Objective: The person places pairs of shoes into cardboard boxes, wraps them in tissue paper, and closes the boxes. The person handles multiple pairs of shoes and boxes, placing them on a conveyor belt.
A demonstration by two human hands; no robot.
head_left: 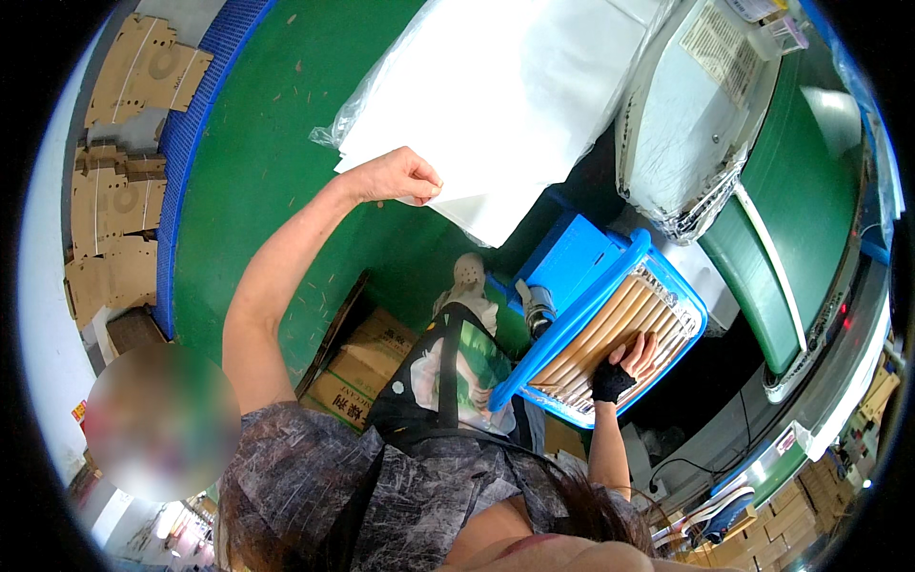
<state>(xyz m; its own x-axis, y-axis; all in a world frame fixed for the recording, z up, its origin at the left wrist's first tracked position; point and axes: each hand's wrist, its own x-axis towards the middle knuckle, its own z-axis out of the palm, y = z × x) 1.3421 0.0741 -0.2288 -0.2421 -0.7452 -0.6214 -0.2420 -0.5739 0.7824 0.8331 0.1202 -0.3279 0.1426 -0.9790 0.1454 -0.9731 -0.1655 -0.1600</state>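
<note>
A large stack of white sheets [505, 86], partly wrapped in clear plastic, lies ahead of me. My left hand [396, 178] pinches the near edge of a white sheet, whose corner bends down beside my fingers. On the right, a blue plastic basket [558, 329] holds a row of long, brown, rounded strips [583, 345] packed side by side; their exact kind is unclear. My right hand [634, 360], in a black fingerless glove or wrist cover, lies over these strips with its fingers stretched out and slightly apart.
A green conveyor belt [801, 210] runs along the right, beside a worn whitish machine cover [696, 105]. Flattened cardboard pieces [119, 205] are stacked at the far left, by a blue perforated strip [186, 157]. A cardboard box [367, 357] stands by my legs on the green floor [257, 124].
</note>
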